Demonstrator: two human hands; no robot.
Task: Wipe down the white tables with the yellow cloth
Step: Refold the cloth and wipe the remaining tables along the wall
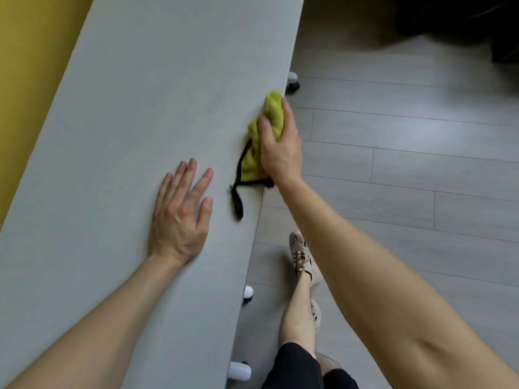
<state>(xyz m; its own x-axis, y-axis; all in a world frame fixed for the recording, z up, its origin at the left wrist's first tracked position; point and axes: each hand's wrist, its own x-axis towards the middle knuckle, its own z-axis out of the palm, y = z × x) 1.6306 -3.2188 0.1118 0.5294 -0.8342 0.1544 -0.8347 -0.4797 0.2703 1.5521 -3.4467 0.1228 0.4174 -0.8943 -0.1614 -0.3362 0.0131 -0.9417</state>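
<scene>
A long white table [134, 113] runs from the lower left to the top middle of the head view. A bunched yellow cloth [254, 153] with black trim and a black loop lies at the table's right edge. My right hand [280, 147] grips the cloth, thumb on the tabletop side and fingers wrapped over the table's edge. My left hand [182, 211] rests flat on the tabletop, fingers spread, a little to the left of the cloth and holding nothing.
A yellow wall [25, 80] borders the table on the left. White caster wheels [293, 80] stick out under the table's right edge. Grey plank floor [407, 178] lies to the right, with my legs and beige shoes [304, 256] close to the table. A dark shape sits top right.
</scene>
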